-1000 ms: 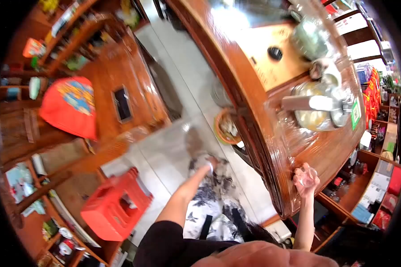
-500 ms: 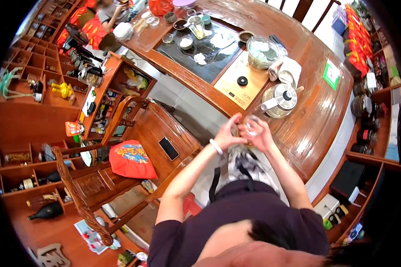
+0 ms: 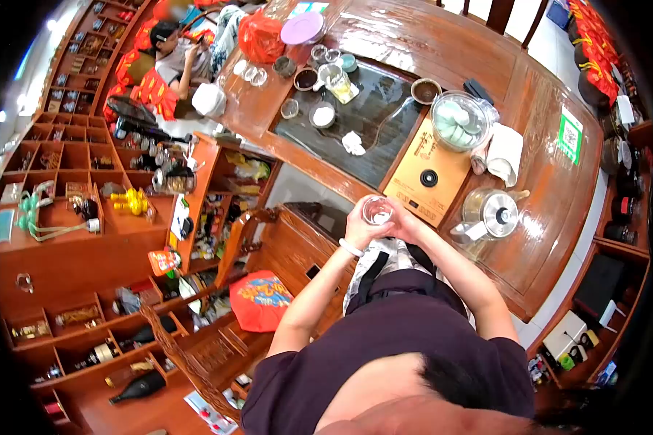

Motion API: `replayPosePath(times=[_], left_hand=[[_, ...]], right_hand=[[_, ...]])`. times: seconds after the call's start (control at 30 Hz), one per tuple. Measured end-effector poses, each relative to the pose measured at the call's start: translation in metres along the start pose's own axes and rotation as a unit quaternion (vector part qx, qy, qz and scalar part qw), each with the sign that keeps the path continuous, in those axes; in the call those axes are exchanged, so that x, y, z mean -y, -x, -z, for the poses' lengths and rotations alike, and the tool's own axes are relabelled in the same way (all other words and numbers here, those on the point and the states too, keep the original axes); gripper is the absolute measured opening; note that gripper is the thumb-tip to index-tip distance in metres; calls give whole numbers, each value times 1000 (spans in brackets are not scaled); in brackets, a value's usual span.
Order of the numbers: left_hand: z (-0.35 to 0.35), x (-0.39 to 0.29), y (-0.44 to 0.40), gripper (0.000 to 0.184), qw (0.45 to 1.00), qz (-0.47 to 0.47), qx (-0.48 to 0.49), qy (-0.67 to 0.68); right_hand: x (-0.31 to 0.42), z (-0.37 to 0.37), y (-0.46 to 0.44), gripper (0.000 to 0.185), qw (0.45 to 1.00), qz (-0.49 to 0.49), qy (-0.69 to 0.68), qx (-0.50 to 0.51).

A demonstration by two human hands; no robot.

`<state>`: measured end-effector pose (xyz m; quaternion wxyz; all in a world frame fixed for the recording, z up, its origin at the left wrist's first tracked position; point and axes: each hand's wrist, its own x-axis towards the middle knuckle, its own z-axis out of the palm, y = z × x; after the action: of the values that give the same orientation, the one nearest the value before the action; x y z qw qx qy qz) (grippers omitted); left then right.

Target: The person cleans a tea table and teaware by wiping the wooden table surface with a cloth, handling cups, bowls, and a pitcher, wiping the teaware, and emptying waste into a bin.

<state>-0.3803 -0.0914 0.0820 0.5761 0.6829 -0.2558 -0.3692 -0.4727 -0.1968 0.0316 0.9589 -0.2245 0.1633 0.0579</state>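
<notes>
A small clear glass cup (image 3: 378,211) is held upright in front of my body, at the table's near edge. My left hand (image 3: 362,230) is wrapped round its left side, with a white bracelet at the wrist. My right hand (image 3: 408,224) closes round the other side, its fingers partly hidden behind the cup. To the right stands a glass kettle (image 3: 479,205) with a metal lid. Just beyond my hands lies a gold-coloured panel (image 3: 413,197) with a round black piece (image 3: 429,177) on it.
A dark tea tray (image 3: 381,109) carries a glass pitcher (image 3: 334,76), a crumpled white tissue (image 3: 352,143) and small cups. Behind the panel are a large glass bowl (image 3: 460,119) and a folded white cloth (image 3: 506,154). A carved wooden chair (image 3: 301,235) stands left; a person (image 3: 174,61) sits far left.
My left hand, apart from the cup before, has closed round it beside my right hand. The cup now shows its mouth upward. The whole view has shifted, and the table things appear farther right.
</notes>
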Motion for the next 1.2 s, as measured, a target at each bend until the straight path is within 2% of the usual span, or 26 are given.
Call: replayPosePath(times=[0.03, 0.1, 0.13, 0.17, 0.23, 0.27, 0.3, 0.37, 0.43, 0.5, 0.53, 0.57, 0.7, 0.77, 0.83, 1.03, 1.1, 1.2], left_hand=[[7, -2, -9, 57, 1000, -10, 9, -7], [24, 7, -28, 55, 999, 33, -33, -6], [40, 31, -45, 53, 998, 39, -30, 27], [53, 36, -58, 49, 999, 33, -34, 23], [81, 48, -89, 51, 999, 39, -34, 12], [95, 47, -105, 51, 999, 31, -24, -15], [109, 54, -124, 53, 999, 28, -16, -44], [131, 58, -158, 58, 995, 43, 13, -89], [145, 32, -191, 67, 975, 43, 67, -209], [155, 48, -220, 67, 979, 2, 109, -171], [159, 60, -236, 64, 963, -85, 119, -228], [157, 57, -249, 60, 958, -127, 138, -218], [132, 61, -290, 58, 964, -114, 160, -180], [121, 70, -305, 59, 964, -133, 169, -158], [112, 68, -316, 61, 956, -137, 156, -206], [98, 91, -337, 69, 967, -82, 160, -180], [98, 94, -339, 70, 967, -94, 156, -179], [99, 96, -337, 70, 966, -79, 159, -190]], right_hand=[[0, 9, -11, 52, 992, 0, 108, -63], [17, 25, -26, 48, 953, -17, 244, -182], [26, 29, -33, 42, 947, 7, 190, -259], [32, 38, -39, 40, 935, 61, 191, -292], [51, 64, -64, 33, 888, 99, 301, -333], [68, 64, -75, 31, 907, 124, 197, -351], [82, 74, -94, 33, 901, 139, 113, -395], [116, 98, -125, 39, 897, 159, -70, -406], [144, 128, -159, 48, 842, 249, -69, -473], [167, 141, -179, 51, 760, 360, -83, -535], [175, 160, -187, 50, 754, 346, -116, -546], [180, 173, -191, 44, 751, 327, -129, -559], [191, 174, -201, 27, 690, 346, -56, -634], [190, 175, -202, 20, 680, 347, -51, -644], [182, 166, -201, 17, 682, 341, -31, -646], [152, 106, -201, 18, 767, 283, 6, -576], [144, 85, -204, 20, 778, 244, 43, -577], [134, 62, -215, 21, 781, 244, 95, -567]])
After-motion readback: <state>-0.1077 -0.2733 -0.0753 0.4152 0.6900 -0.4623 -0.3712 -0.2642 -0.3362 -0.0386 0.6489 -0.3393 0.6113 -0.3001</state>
